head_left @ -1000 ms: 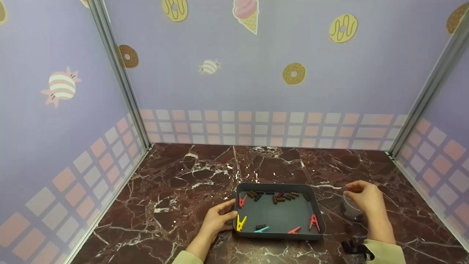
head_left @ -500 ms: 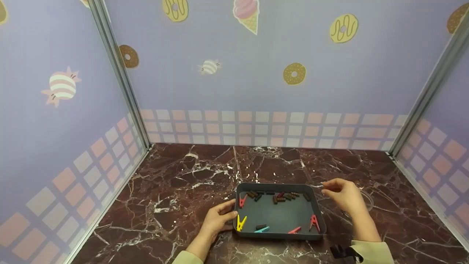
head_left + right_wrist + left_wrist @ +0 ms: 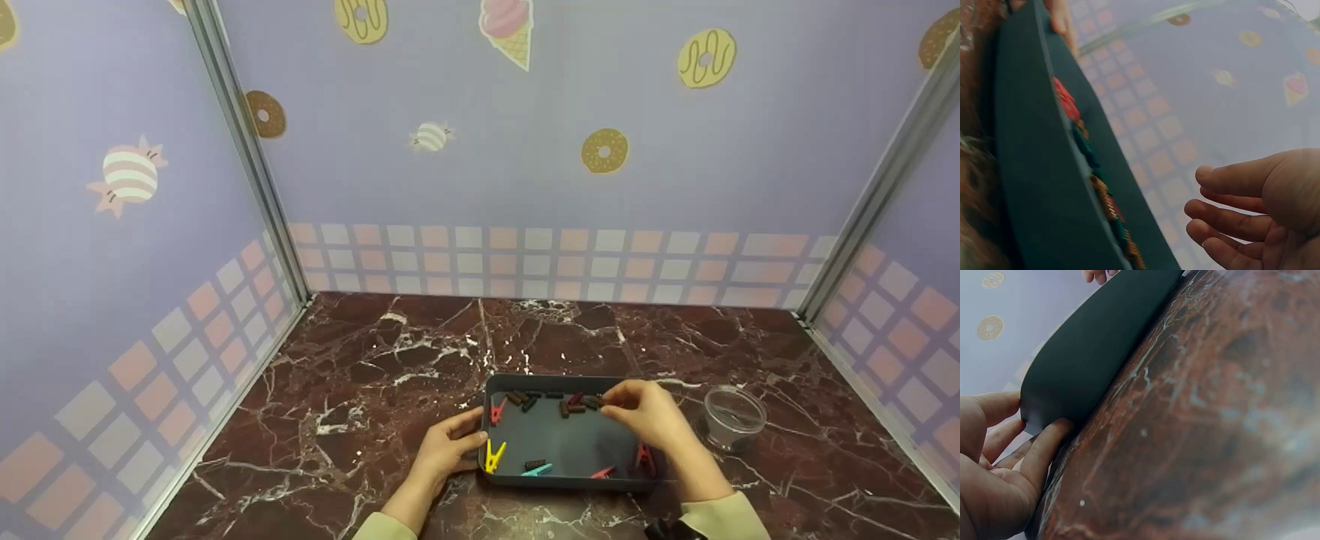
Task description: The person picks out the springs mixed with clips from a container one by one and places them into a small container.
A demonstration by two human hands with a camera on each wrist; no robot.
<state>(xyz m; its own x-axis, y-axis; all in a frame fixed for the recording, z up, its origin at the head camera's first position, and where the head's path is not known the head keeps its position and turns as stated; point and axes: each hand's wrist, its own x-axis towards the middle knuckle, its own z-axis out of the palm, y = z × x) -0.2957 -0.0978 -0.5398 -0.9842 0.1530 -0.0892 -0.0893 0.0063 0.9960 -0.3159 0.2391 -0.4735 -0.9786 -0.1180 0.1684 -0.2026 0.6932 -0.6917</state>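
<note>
My left hand (image 3: 448, 450) grips the left side of a dark grey tray (image 3: 570, 481); in the left wrist view its fingers (image 3: 1047, 444) press against the outer wall. Over the tray's back right part is my right hand (image 3: 649, 412), fingertips close to several small ribbed dark cylinders (image 3: 574, 409). The right wrist view shows its thumb and fingers apart, with nothing between them. Along the tray's sides lie a yellow clothespin (image 3: 493, 456), a blue clothespin (image 3: 537, 470) and several red clothespins (image 3: 497, 411). The right forearm partly covers the tray's right wall.
A clear round plastic cup (image 3: 733, 431) stands on the dark red marbled table (image 3: 360, 420), right of the tray. Patterned purple walls (image 3: 525, 187) close off the back and both sides.
My right hand has moved left from the clear cup to over the tray, leaving the cup in full view. The left hand and the tray have stayed put.
</note>
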